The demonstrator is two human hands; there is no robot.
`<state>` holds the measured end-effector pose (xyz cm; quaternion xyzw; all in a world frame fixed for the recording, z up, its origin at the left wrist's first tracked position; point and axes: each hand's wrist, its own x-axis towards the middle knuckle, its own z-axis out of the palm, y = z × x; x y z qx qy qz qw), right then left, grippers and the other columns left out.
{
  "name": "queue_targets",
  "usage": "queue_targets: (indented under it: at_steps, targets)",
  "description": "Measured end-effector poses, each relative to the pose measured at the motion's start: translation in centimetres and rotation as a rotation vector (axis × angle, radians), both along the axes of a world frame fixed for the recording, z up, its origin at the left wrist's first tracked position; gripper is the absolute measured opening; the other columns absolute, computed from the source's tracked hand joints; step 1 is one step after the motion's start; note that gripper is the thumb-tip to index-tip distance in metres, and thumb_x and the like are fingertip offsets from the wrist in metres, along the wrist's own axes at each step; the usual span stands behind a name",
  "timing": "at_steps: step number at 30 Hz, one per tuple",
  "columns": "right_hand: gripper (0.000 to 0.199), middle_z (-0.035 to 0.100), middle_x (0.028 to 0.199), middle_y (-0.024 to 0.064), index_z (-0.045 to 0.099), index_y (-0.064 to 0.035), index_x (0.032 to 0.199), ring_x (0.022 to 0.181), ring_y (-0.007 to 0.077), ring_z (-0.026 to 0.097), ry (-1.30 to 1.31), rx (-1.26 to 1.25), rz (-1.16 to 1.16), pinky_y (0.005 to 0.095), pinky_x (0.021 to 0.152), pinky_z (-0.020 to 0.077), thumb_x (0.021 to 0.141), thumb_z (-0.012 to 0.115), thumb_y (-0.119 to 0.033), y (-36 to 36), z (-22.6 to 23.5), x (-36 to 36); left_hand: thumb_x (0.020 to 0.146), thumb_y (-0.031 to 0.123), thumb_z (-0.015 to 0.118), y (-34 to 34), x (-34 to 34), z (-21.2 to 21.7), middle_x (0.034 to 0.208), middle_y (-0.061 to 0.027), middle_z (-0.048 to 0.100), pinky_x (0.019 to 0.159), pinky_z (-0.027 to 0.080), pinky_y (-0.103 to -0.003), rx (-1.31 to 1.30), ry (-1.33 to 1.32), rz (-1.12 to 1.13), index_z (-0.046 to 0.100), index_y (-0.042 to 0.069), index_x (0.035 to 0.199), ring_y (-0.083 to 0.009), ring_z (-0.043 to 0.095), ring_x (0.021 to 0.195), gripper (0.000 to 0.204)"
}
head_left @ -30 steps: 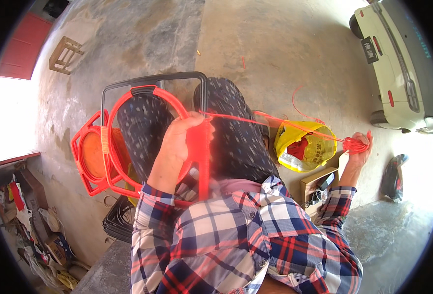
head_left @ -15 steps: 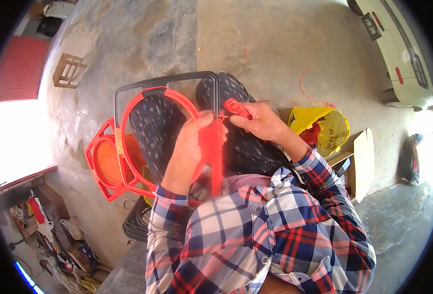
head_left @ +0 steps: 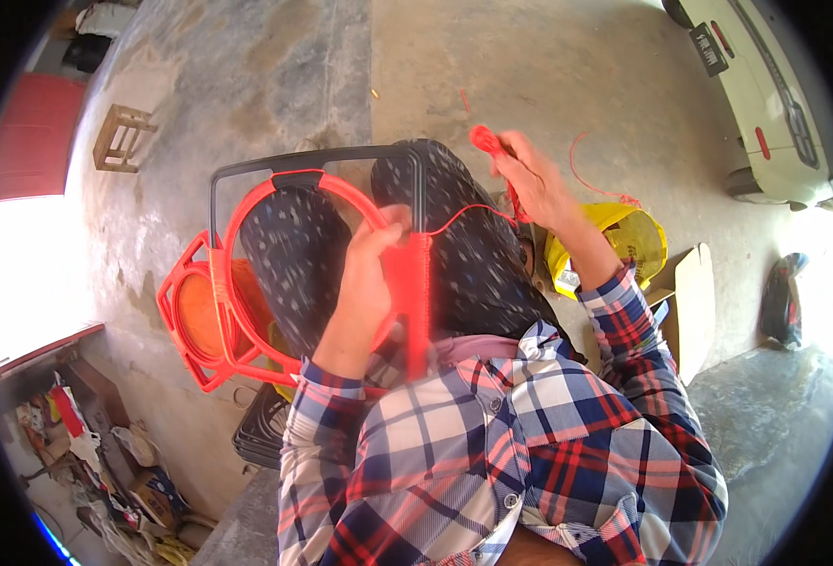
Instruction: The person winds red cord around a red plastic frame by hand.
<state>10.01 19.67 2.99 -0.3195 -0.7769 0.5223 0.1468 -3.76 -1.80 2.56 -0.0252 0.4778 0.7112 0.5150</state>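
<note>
Across my lap lies a black rectangular frame (head_left: 317,155) with a red ring (head_left: 243,226) inside it; its right side is closely wrapped in red cord (head_left: 407,283). My left hand (head_left: 367,269) is closed around the frame near the top of that wrapping. My right hand (head_left: 537,184), raised over my right knee, grips a bundle of red cord (head_left: 483,140). A slack red strand (head_left: 463,209) runs from the frame's right bar to the bundle. The left fingertips are partly hidden behind the frame.
Left of my legs stands a similar red frame with an orange disc (head_left: 207,307), near black frames (head_left: 261,429). On my right are a yellow container (head_left: 650,236) and a cardboard box (head_left: 694,307). A wooden stool (head_left: 119,141) and a parked car (head_left: 784,94) stand farther off.
My right hand has moved up and right, away from the frame, with the cord bundle. The strand between them has grown longer. My left hand stays at the frame.
</note>
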Motion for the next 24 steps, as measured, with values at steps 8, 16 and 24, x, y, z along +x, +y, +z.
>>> queue_targets:
  at_steps: [8,16,24]
  targets:
    - [0.021,0.064,0.091,0.0010,0.065,-0.0143,0.101,0.098,0.0231,0.056,-0.007,0.698,0.695,0.0363,0.076,0.0503,0.080,0.066,-0.018,-4.1,2.5,-7.1,0.083,0.013,0.053,1.5,2.0,2.7,0.126,-0.0143,0.052,0.095,0.044,-0.037,0.236,0.242,0.262,0.038,0.001,0.138,-0.0231,0.050,0.113,0.058]
    - [0.028,0.062,0.087,0.0050,0.064,-0.0078,0.079,0.093,0.0287,0.056,0.447,0.544,-0.119,0.0388,0.081,0.0468,0.071,0.075,-0.032,-4.0,1.3,-2.5,0.085,0.032,0.048,0.1,-0.3,1.2,0.117,-0.0214,0.058,0.090,0.049,-0.044,0.194,-0.141,-0.032,0.045,-0.007,0.129,-0.0319,0.059,0.104,0.059]
    - [0.017,0.063,0.094,0.0101,0.065,-0.0046,0.084,0.095,0.0256,0.059,0.293,0.082,0.140,0.0359,0.083,0.0464,0.078,0.072,-0.018,-4.1,-1.3,-0.9,0.090,0.019,0.058,0.2,-0.8,-0.7,0.099,-0.0204,0.066,0.067,0.057,-0.039,0.142,-0.129,-0.057,0.057,-0.003,0.109,-0.0286,0.067,0.082,0.030]
